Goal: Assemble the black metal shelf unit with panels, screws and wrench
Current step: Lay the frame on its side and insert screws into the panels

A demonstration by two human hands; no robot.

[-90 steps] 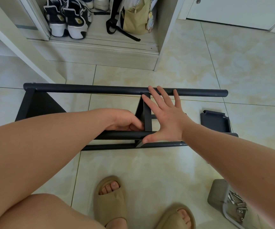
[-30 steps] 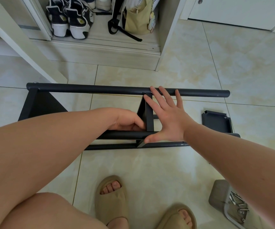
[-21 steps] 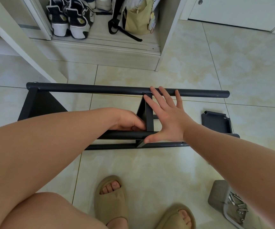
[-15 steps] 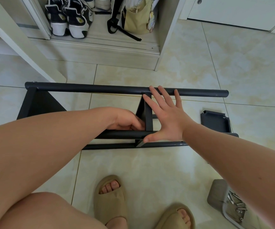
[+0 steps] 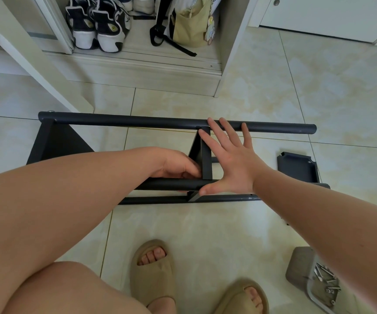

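The black shelf frame lies on its side on the tiled floor, with a far tube and a near tube. An upright middle panel joins them, and an end panel closes the left side. My right hand lies flat with straight fingers against the middle panel's right side, its fingertips on the far tube. My left hand reaches in from the left. Its fingers are curled at the foot of the middle panel by the near tube, and whatever they hold is hidden.
A loose black panel lies on the floor to the right. A grey tray with several silver screws sits at the bottom right. My sandalled feet are just in front of the frame. An open cabinet with shoes and a bag stands behind it.
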